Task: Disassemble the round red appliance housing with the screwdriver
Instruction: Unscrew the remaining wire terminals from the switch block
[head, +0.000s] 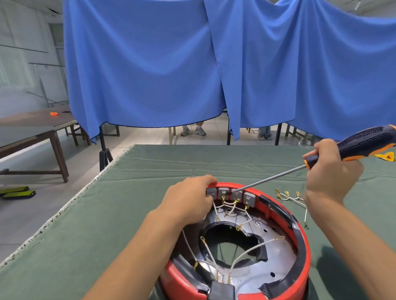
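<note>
The left hand [190, 199] holds the far edge of the red housing [238, 246], its fingers curled over the rim beside the grey switches [231, 195]. The right hand [331, 165] grips the screwdriver [344, 152] by its black and orange handle, at the right of the frame. The metal tip touches the switches. The housing sits low in the middle, on the green table [104, 223]. Loose white wires [291, 199] lie just right of it

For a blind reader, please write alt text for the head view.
A right hand aims a screwdriver at grey terminals inside a round red housing, steadied by the left hand on a green table.
</note>
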The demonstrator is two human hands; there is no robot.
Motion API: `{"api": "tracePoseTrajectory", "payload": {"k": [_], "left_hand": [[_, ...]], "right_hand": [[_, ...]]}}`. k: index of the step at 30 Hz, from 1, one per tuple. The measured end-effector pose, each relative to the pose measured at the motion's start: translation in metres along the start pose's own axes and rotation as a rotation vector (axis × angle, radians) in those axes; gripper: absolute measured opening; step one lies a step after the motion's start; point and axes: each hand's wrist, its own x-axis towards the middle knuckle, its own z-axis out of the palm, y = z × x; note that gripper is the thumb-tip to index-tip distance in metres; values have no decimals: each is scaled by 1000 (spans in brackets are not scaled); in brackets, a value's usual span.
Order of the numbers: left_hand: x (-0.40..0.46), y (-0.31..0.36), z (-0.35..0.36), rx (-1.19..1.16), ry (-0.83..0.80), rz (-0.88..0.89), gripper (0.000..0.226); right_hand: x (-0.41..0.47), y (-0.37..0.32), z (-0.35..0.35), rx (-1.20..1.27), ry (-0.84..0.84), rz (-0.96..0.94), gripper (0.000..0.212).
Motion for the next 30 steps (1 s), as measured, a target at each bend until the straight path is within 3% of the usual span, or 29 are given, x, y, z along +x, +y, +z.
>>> {"api": "tracePoseTrajectory", "payload": {"k": [5,8,12,24,30], "left_hand": [[-1,0,0,6,-2,-10,47],[-2,1,-1,8,0,-10,47],[-1,1,-1,12,1,-18,48],[-1,0,0,-20,0,-20,48],[0,0,-1,-27,0,-14,47]], "right_hand": [[-6,1,3,-43,-11,-16,36],[-6,-2,5,-104,-35,-67,21],[-6,-4,10,-214,-82,-130,17],[36,14,32,-542,-56,131,26],[38,18,34,-526,-64,172,24]]}}
